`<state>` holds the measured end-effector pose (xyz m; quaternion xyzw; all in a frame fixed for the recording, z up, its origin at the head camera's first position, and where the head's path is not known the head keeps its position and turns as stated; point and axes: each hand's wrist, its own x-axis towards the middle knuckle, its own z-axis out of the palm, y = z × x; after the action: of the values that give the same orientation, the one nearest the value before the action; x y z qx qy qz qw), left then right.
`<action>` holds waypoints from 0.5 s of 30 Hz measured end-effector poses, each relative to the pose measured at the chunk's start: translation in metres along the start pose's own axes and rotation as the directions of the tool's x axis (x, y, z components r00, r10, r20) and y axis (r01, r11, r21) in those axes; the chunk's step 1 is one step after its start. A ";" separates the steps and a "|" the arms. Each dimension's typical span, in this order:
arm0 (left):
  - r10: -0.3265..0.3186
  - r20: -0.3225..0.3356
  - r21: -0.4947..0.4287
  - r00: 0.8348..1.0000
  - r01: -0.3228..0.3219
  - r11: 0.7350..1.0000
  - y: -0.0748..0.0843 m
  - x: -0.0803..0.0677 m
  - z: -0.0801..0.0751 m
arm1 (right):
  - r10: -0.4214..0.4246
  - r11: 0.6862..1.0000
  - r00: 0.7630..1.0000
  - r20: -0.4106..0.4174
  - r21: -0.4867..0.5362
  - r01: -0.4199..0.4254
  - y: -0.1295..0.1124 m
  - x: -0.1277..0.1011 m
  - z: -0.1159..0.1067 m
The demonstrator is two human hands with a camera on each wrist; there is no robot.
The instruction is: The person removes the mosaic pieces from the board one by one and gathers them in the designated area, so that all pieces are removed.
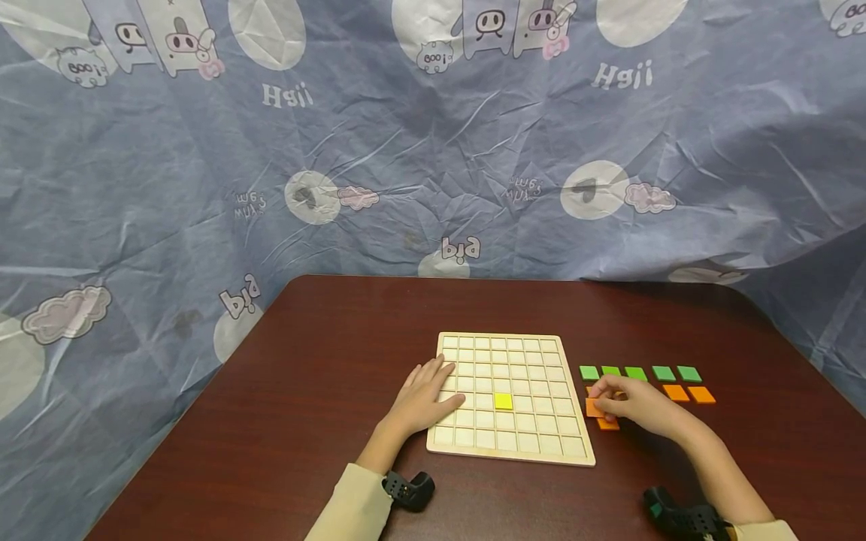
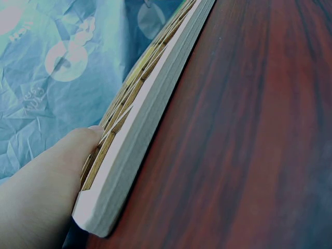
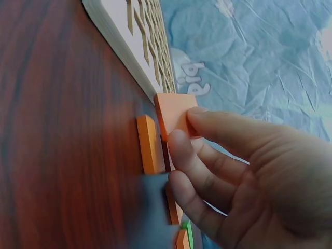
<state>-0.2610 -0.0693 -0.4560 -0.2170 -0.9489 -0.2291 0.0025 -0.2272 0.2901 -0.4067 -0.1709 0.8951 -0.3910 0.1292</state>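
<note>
A pale wooden grid board lies on the dark table, with one yellow square tile in a cell near its middle. My left hand rests on the board's left edge, fingers spread and straight; in the left wrist view its thumb lies on the rim. Beyond the board's right edge, my right hand pinches an orange square tile between thumb and fingers, raised off the table. Another orange tile lies just below that hand, and one more is partly hidden behind it.
A row of several green tiles lies right of the board. Nearer, two orange tiles sit right of my right hand. A patterned blue-grey cloth hangs behind the table. Each wrist wears a black camera.
</note>
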 end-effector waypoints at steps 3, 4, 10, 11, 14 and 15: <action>-0.001 0.000 0.002 1.000 0.001 1.000 0.000 0.000 0.000 | -0.004 1.000 1.000 0.008 0.011 0.004 0.002 -0.002 -0.004; 0.000 -0.002 0.000 1.000 0.000 1.000 0.000 0.000 0.000 | -0.001 1.000 1.000 0.013 0.019 0.001 0.003 -0.003 -0.005; 0.004 -0.007 -0.011 1.000 -0.004 1.000 0.001 -0.001 0.000 | 0.003 1.000 0.999 0.040 0.024 -0.004 0.008 -0.007 -0.012; 0.007 -0.009 -0.011 1.000 -0.007 1.000 0.000 -0.001 0.000 | 0.006 1.000 0.999 0.044 0.021 -0.007 0.009 -0.008 -0.013; 0.013 -0.019 -0.007 1.000 -0.014 1.000 0.000 -0.001 0.001 | 0.003 1.000 0.999 0.053 0.005 -0.004 0.011 -0.011 -0.016; 0.015 -0.022 -0.008 1.000 -0.015 1.000 0.000 -0.001 0.001 | 0.005 1.000 0.998 0.058 0.007 -0.005 0.011 -0.011 -0.017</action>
<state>-0.2599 -0.0697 -0.4575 -0.2216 -0.9463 -0.2351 0.0137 -0.2255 0.3131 -0.4023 -0.1796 0.8901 -0.3886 0.1567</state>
